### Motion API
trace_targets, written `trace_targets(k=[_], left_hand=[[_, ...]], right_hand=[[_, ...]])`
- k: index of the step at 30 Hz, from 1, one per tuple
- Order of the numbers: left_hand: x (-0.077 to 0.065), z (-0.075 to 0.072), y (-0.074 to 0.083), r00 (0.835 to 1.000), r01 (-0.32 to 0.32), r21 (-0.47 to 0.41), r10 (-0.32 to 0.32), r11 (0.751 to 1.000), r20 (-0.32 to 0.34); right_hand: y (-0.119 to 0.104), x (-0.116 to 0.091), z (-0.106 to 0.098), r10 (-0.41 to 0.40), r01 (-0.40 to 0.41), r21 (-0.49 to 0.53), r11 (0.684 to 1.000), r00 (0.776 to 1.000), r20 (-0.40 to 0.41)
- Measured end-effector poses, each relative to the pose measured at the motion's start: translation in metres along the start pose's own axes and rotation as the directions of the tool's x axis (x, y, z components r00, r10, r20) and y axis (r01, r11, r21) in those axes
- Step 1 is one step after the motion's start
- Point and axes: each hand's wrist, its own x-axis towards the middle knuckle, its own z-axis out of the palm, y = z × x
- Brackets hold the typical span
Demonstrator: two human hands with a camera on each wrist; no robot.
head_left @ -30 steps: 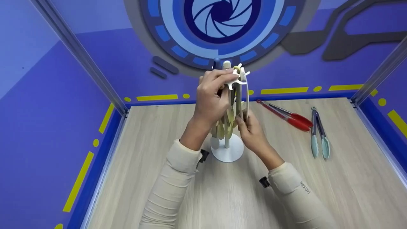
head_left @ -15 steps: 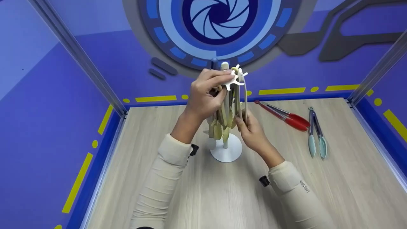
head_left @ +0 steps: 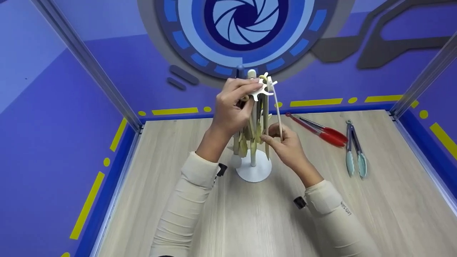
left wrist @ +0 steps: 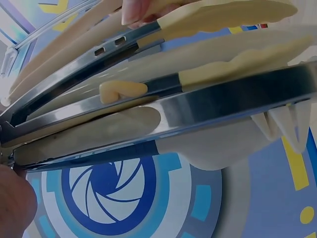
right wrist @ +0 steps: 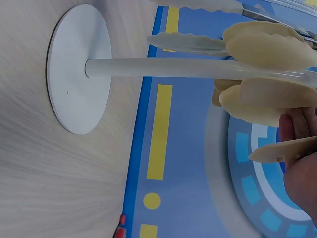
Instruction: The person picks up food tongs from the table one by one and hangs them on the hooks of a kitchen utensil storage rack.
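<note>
A white rack stands upright on a round base [head_left: 257, 175], with several tongs hung round its pole [right wrist: 158, 67]. My left hand [head_left: 232, 103] grips the rack's star-shaped hook top [head_left: 262, 93], fingers above and thumb below. From a hook on the right hangs a pair of slim beige tongs [head_left: 277, 110], their two arms spread apart. My right hand [head_left: 289, 148] holds these tongs low down; in the right wrist view one beige arm [right wrist: 272, 150] crosses between thumb and fingers. Metal tongs with cream scalloped tips [left wrist: 223, 20] fill the left wrist view, partly hiding one another.
Red tongs [head_left: 321, 132] lie on the table at the back right. Beside them lie grey tongs with light-blue tips [head_left: 357, 153]. Blue printed walls [head_left: 100, 71] enclose the wood-grain table [head_left: 171, 200] at the back and sides.
The beige tongs' arms have spread from close together to well apart, as my right hand moved slightly. The left hand keeps its grip on the rack's top; the hanging tongs swayed a little.
</note>
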Motion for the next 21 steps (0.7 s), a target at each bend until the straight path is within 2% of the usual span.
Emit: trace_targets(k=[9, 14, 21], left_hand=[[0.000, 0.006, 0.005, 0.999, 0.041, -0.006, -0.041, 0.999, -0.035], [-0.002, 0.008, 0.007, 0.999, 0.031, 0.018, -0.031, 0.999, -0.040], [-0.004, 0.008, 0.009, 0.997, 0.019, 0.051, -0.015, 0.999, -0.075]], right_hand=[[0.002, -0.006, -0.002, -0.032, 0.032, -0.071, 0.997, 0.999, 0.000], [0.004, -0.010, -0.010, -0.048, 0.042, -0.114, 0.993, 0.998, -0.051], [0.018, -0.016, -0.025, -0.036, 0.017, -0.245, 0.969, 0.997, -0.072]])
